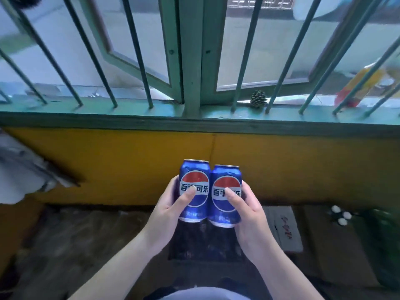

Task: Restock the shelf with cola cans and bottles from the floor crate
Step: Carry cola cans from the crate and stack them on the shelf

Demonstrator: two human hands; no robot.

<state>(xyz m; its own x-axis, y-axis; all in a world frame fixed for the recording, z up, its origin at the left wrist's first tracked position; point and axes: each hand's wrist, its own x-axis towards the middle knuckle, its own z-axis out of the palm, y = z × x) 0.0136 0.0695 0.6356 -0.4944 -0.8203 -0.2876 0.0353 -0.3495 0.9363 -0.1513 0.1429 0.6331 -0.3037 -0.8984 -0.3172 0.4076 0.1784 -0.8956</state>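
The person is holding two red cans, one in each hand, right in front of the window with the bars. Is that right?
Not quite. The cans are blue, not red; only the round logo has a red part. The head view shows the left hand holding the left can and the right hand holding the right can, side by side in front of the barred window.

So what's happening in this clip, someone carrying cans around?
A person holds two blue cola cans upright and side by side, the left can in the left hand and the right can in the right hand. They are raised in front of a barred green window with a pine cone on its sill. No shelf shows in view.
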